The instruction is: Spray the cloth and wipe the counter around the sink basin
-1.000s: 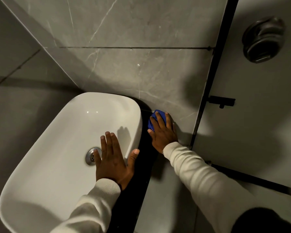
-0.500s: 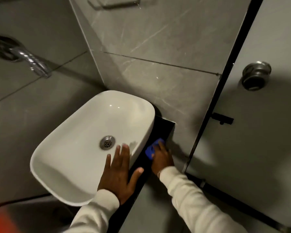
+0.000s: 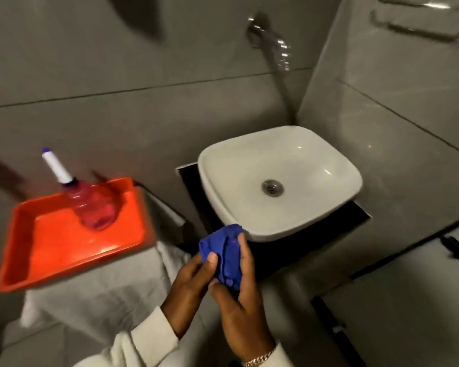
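A bunched blue cloth (image 3: 227, 251) is held in front of me, just below the front left corner of the white sink basin (image 3: 297, 154). My right hand (image 3: 243, 311) grips it from the right and below, and my left hand (image 3: 191, 284) pinches its left edge with thumb and fingers. The basin sits on a narrow black counter (image 3: 194, 197) that shows to its left and under its front. A pink spray bottle (image 3: 93, 205) with a white and purple nozzle stands in an orange tray (image 3: 51, 250) to the left.
The orange tray rests on a stand draped in white cloth (image 3: 104, 292). A chrome tap (image 3: 276, 49) juts from the grey tiled wall above the basin. A chrome rail (image 3: 419, 27) hangs at the top right. A grey door (image 3: 408, 313) with black trim is on the right.
My right hand lifted the blue cloth off the counter right of the basin. My left hand left the basin rim and joined it on the cloth. The view swung left, bringing tray and bottle into sight.
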Available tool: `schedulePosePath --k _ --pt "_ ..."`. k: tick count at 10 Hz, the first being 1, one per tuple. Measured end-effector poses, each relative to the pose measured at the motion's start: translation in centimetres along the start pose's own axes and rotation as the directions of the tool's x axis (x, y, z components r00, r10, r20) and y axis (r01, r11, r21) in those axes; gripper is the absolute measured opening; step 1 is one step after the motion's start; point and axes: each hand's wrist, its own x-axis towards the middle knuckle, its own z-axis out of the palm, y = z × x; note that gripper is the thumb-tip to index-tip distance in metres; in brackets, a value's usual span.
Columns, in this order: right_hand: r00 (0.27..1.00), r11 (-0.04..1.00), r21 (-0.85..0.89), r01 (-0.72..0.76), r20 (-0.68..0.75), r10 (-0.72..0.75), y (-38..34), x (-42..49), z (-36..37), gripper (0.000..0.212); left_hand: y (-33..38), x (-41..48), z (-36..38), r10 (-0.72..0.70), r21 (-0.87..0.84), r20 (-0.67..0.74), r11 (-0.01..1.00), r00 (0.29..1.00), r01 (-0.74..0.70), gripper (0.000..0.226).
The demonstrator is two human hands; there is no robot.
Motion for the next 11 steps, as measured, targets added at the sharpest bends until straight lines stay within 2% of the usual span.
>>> schedulePosePath --k 1,2,3,4,5,6,7,8,9,10,11 --pt "0.981 0.998 -0.065 -0.002 0.194 0.015 -1.6 0.6 5.7 0.075 2.3 -1.0 -5.4 0.043 -0.039 -0.253 0.998 0.967 -0.055 0.036" --pt "0.947 0.987 -0.157 -0.023 0.313 0.072 -2.4 2.6 11.2 0.059 4.6 -2.3 -12.8 -0.027 -0.207 -0.408 0.976 0.913 -0.064 0.035" --pt "0.951 0.958 -0.284 -0.031 0.287 0.116 -0.7 6.1 18.6 0.058 6.4 -3.4 -21.4 -0.106 -0.356 -0.441 0.932 0.891 -0.065 0.037" --pt "0.936 0.960 -0.258 -0.110 0.297 0.187 2.1 8.8 25.6 0.050 7.4 -2.6 -27.7 -0.181 -0.387 -0.454 0.922 0.873 -0.010 0.039" --pt "0.978 0.935 -0.351 -0.055 0.169 0.121 4.9 11.1 30.5 0.033 7.9 0.0 -31.4 -0.251 -0.292 -0.586 0.952 0.770 0.089 0.041" --pt "0.991 0.876 -0.482 -0.018 0.110 0.081 7.0 13.2 33.3 0.020 7.7 2.4 -34.2 -0.257 -0.105 -0.629 0.963 0.734 0.247 0.037" --pt "0.986 0.802 -0.597 -0.014 0.125 0.111 8.4 14.4 33.5 0.017 7.9 2.5 -34.8 -0.274 0.129 -0.583 0.898 0.765 0.420 0.036" --pt "0.968 0.741 -0.667 -0.078 0.129 0.218 7.7 14.3 33.5 0.019 8.8 1.9 -35.6 -0.176 0.278 -0.588 0.873 0.790 0.402 0.053" --pt "0.969 0.770 -0.637 -0.043 0.162 0.188 4.1 13.5 33.3 0.022 12.4 1.4 -35.6 0.055 0.328 -0.601 0.927 0.797 0.183 0.054" --pt "0.957 0.863 -0.440 0.247 0.252 -0.145 -3.7 13.6 34.2 0.021 20.8 1.2 -33.7 0.482 0.545 -0.480 0.819 0.733 -0.180 0.042" --pt "0.782 0.745 -0.242 0.622 0.244 -0.574 -15.0 14.2 34.9 0.007 30.8 0.4 -30.2 0.858 0.805 -0.258 0.445 0.445 -0.392 0.046"
